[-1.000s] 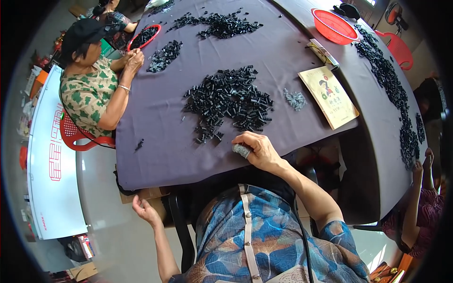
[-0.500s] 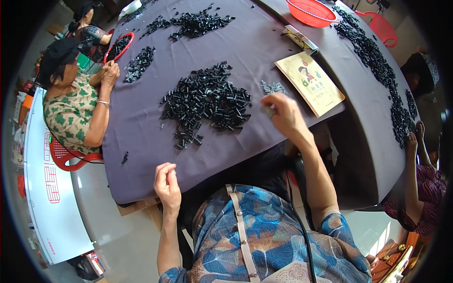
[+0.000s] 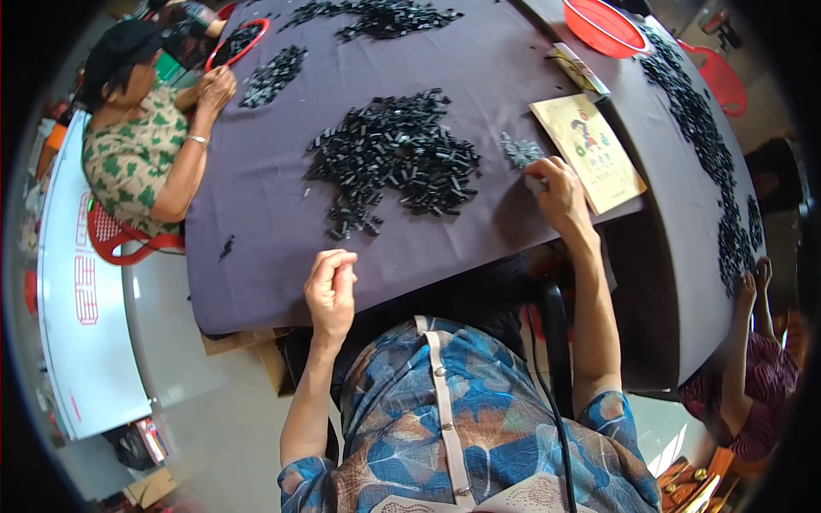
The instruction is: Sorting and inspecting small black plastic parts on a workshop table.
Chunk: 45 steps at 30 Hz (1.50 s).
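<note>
My left hand (image 3: 331,292) is closed at the near edge of the table, thumb pressed to the curled fingers; whatever it may hold is too small or hidden. Over the table to the right, my right hand (image 3: 561,197) has its fingers drawn together in a pinch, and I cannot make out what is in them. Just beyond those fingertips lies a small pile of pale, clear-grey pieces (image 3: 520,151). A large heap of small black tube-like pieces (image 3: 402,154) spreads between and beyond my hands.
A yellow booklet (image 3: 590,154) lies right of my right hand, beside a long box (image 3: 578,70) and a red basket (image 3: 605,27). More black pieces (image 3: 275,77) lie near a co-worker (image 3: 141,145) on the left. Another person's arm (image 3: 742,342) reaches in at far right.
The view has shifted. My right hand has moved close to the pale pile, its fingers together beside it. My left hand stays closed near the table edge, slightly farther forward.
</note>
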{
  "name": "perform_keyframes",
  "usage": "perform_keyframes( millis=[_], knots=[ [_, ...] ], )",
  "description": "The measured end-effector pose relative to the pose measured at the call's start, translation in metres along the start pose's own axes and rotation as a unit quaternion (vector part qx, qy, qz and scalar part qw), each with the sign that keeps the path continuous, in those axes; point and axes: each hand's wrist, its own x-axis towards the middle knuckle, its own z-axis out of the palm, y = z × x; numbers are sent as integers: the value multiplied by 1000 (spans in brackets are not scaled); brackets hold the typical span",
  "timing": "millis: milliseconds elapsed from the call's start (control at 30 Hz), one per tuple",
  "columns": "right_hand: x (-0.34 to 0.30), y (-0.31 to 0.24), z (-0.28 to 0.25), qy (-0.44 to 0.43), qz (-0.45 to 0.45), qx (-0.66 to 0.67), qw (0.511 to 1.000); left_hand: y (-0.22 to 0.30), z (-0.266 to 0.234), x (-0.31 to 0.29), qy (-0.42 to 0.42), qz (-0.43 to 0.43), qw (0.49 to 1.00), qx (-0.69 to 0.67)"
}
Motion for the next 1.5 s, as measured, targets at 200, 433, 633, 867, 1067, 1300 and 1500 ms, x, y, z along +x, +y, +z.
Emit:
perform_keyframes(
  millis=[200, 433, 633, 867, 1067, 1300, 1500],
  knots=[
    [7, -14, -13, -103, 9, -41, 994, -2, 0, -2, 8, 13, 999, 32],
    [-1, -6, -2, -79, -63, -117, 988, -3, 2, 2, -6, 21, 998, 67],
    [-13, -20, 16, -27, -76, -232, 969, 4, 8, 18, 6, 25, 995, 99],
    [-18, -10, 18, 19, -63, -95, 993, 11, 34, 31, -11, 61, 972, 225],
    [-18, -18, 16, 38, -44, -70, 996, 1, 39, 34, -47, 2, 944, 326],
    [1, -47, 19, -4, 18, 86, 996, 7, 34, 35, -56, 35, 927, 370],
    [8, -62, 37, 65, -49, 140, 987, 11, 34, 36, -63, 36, 932, 356]
  ],
)
